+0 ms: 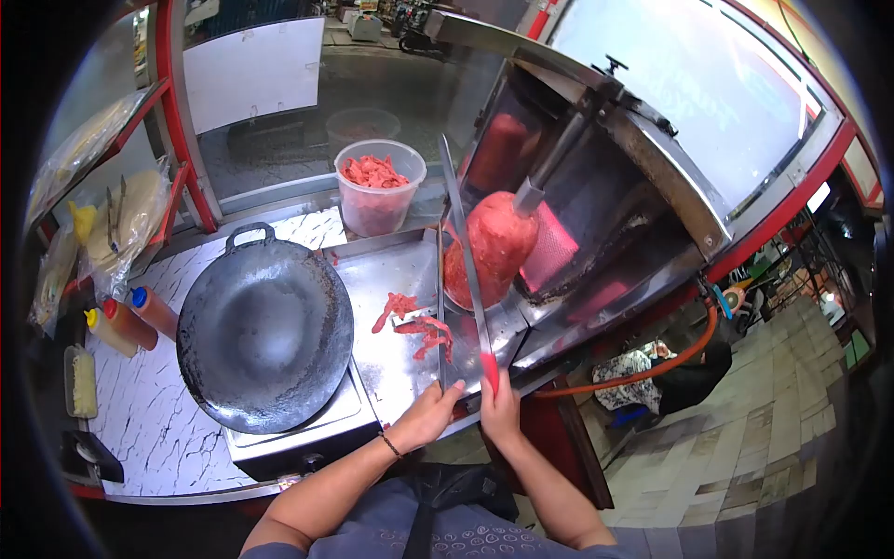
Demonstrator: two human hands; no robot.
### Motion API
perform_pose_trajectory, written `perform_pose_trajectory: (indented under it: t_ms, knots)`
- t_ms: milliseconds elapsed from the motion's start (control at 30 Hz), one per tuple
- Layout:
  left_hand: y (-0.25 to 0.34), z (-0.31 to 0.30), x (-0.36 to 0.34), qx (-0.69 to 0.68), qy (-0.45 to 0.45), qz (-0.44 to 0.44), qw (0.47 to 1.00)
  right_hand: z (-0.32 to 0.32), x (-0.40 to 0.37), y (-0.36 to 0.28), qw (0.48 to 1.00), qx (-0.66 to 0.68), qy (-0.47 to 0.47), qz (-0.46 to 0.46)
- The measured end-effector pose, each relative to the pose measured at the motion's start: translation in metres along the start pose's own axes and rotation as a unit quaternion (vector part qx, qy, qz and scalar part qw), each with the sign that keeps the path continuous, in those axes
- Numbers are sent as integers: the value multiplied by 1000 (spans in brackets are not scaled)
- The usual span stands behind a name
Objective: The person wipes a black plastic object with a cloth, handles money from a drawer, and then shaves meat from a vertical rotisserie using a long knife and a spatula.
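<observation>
My right hand (pixel 501 410) is closed around the red handle of a long knife (pixel 471 270). Its blade points up and away, passing in front of a cone of reddish meat (pixel 498 238) on an upright spit. Close by on the left, my left hand (pixel 426 417) is closed at the front edge of a metal tray (pixel 382 359), at the near end of a thin dark metal strip (pixel 441 307); I cannot tell whether it grips that strip. Cut meat strips (pixel 430 335) lie on the tray, left of the meat cone.
A dark wok (pixel 265 326) sits on a stove at the left, with sauce bottles (pixel 130 324) beyond it. Behind the tray stands a plastic tub (pixel 377 210) of meat. The metal grill housing (pixel 643 186) surrounds the spit. An orange hose (pixel 652 368) curves at right, near a seated person.
</observation>
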State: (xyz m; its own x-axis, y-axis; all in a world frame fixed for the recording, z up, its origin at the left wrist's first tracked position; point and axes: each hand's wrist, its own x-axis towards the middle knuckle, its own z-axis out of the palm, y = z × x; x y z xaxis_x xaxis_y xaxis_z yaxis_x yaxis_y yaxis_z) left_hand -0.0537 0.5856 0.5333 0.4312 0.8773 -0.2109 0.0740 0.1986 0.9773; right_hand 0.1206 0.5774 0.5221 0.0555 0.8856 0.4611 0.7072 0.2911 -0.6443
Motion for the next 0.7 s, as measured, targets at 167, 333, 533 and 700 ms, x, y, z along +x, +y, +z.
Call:
perform_pose_trajectory:
  t_ms: [167,333,533,700]
  knots:
    - [8,-2,5,-7,14,-7,1000,8,46,-18,1000,10,-17,17]
    - [13,-6,10,-19,-11,-13,1000,-3,-12,5,999,5,-27,24]
    - [14,-10,20,-34,18,-23,999,5,20,-4,998,-12,-41,42]
    - [20,-11,21,-24,1,-18,1000,-9,-8,10,999,-47,-22,-14]
